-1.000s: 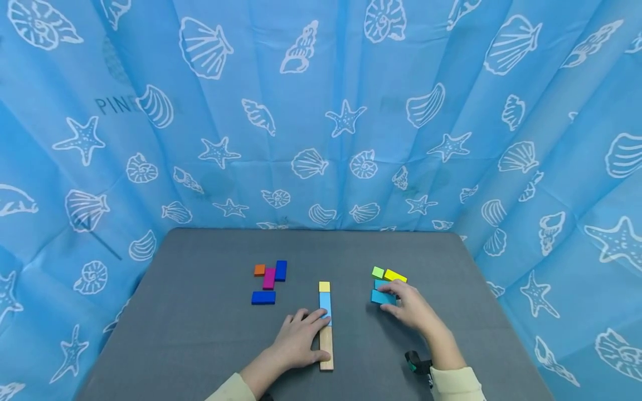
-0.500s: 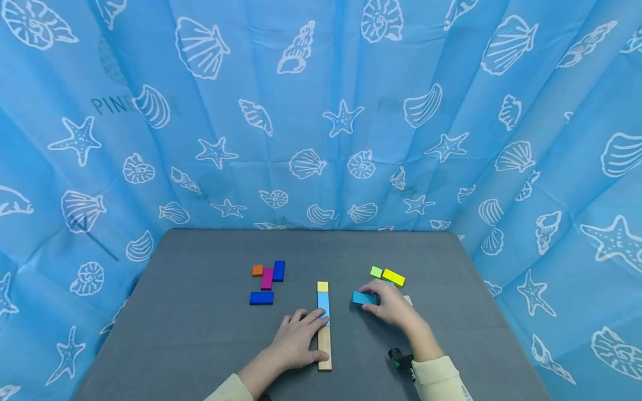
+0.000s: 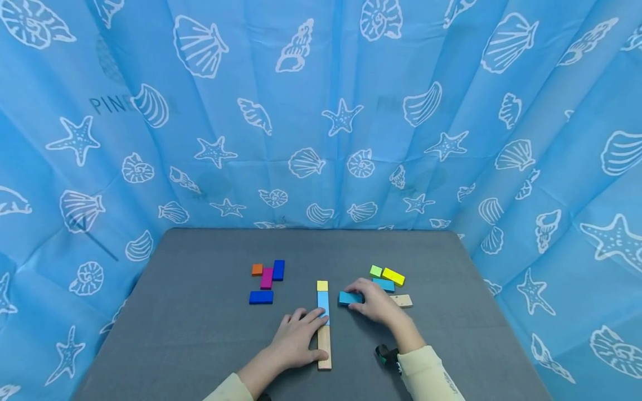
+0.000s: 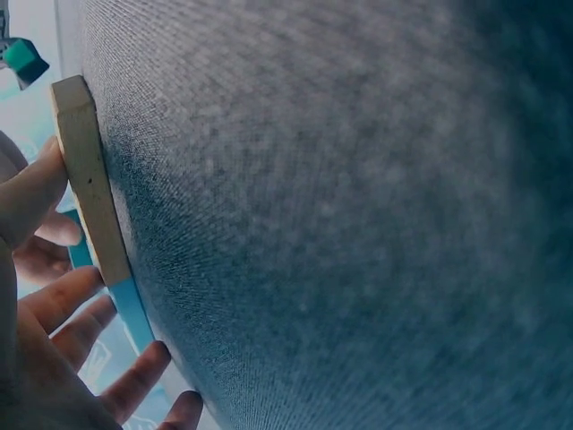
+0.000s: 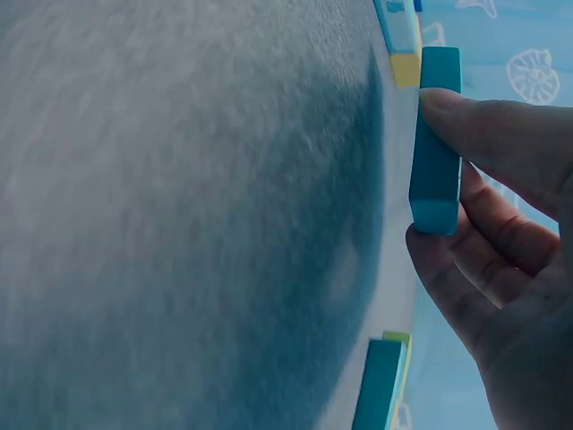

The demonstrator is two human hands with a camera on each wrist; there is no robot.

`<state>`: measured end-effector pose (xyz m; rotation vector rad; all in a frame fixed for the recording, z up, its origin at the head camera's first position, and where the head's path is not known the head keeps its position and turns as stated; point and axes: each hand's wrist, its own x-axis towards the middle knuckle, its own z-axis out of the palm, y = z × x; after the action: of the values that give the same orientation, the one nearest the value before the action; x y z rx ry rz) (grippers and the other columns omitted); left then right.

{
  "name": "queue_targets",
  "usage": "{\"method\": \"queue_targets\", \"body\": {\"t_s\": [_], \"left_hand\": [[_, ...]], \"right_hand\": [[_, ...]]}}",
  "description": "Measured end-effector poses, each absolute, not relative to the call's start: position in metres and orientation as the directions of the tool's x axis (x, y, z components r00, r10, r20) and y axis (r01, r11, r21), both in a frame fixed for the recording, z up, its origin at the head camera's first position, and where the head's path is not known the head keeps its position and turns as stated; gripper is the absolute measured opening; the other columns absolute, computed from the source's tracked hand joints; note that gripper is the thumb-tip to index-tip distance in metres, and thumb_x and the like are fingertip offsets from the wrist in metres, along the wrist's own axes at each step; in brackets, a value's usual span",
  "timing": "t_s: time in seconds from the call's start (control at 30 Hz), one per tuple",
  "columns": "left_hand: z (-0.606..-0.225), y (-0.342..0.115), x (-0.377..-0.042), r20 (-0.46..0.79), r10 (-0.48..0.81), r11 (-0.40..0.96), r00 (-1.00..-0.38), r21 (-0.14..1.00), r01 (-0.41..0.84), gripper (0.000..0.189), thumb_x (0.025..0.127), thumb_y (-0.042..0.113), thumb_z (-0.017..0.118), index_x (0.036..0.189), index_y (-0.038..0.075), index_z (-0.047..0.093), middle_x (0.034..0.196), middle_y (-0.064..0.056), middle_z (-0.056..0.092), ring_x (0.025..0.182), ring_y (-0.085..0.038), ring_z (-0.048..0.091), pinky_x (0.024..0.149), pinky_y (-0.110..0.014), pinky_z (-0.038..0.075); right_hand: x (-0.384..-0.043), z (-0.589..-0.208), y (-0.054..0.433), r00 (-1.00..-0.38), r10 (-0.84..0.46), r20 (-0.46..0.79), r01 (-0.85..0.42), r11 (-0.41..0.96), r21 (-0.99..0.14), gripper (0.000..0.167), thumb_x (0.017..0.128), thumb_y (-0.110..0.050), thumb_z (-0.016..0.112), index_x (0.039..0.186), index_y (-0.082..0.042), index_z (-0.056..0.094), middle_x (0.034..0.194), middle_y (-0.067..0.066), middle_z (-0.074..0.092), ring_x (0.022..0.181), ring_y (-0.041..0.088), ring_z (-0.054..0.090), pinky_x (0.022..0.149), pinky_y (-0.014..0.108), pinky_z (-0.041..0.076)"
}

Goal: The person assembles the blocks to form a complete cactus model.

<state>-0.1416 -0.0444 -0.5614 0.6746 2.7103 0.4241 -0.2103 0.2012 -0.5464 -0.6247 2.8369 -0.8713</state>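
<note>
A row of blocks runs front to back on the table: a plain wooden block, a light blue block and a pale yellow block at the far end. My left hand rests along the row's left side, thumb on the wooden block and fingertips by the light blue one. In the left wrist view its fingers are spread and fairly straight. My right hand pinches a teal block between thumb and fingers. That block is off the table, just right of the row.
Left of the row lie an orange cube, a magenta block and two dark blue blocks. To the right are a green cube, a yellow block, another teal block and a pale wooden block.
My right hand has lifted the teal block from the right-hand group and carried it left towards the row, uncovering a pale wooden block. The left hand stays put.
</note>
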Motion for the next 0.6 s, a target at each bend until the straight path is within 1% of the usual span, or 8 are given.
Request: {"method": "queue_targets", "body": {"t_s": [0.23,0.43,0.6], "left_hand": [[-0.559,-0.044,-0.142,-0.258,0.485,0.85,-0.836,0.363,0.381,0.08,0.083,0.067,0.07,0.152,0.036,0.045,0.16,0.012,0.037,0.137,-0.028,0.04,0.103,-0.058,0.039],[-0.559,-0.044,-0.142,-0.245,0.487,0.848,-0.838,0.36,0.388,0.08,0.083,0.067,0.07,0.152,0.036,0.045,0.16,0.012,0.038,0.137,-0.028,0.041,0.102,-0.058,0.039],[-0.561,-0.044,-0.142,-0.233,0.487,0.849,-0.842,0.353,0.394,0.081,0.082,0.068,0.07,0.152,0.036,0.045,0.16,0.012,0.037,0.137,-0.028,0.041,0.102,-0.058,0.04]], "right_hand": [[-0.216,-0.551,0.19,-0.889,-0.458,0.006,-0.384,0.738,-0.555,0.029,0.088,-0.012,0.079,0.116,-0.013,0.073,0.11,0.001,0.067,0.101,0.019,0.062,0.091,0.046,0.052],[-0.217,-0.551,0.186,-0.882,-0.47,-0.018,-0.378,0.73,-0.569,0.029,0.088,-0.011,0.078,0.116,-0.012,0.072,0.111,0.001,0.067,0.101,0.019,0.061,0.091,0.046,0.052],[-0.219,-0.551,0.182,-0.877,-0.479,-0.03,-0.384,0.738,-0.554,0.028,0.088,-0.011,0.078,0.116,-0.012,0.073,0.11,0.001,0.067,0.1,0.018,0.061,0.089,0.045,0.052]]}}
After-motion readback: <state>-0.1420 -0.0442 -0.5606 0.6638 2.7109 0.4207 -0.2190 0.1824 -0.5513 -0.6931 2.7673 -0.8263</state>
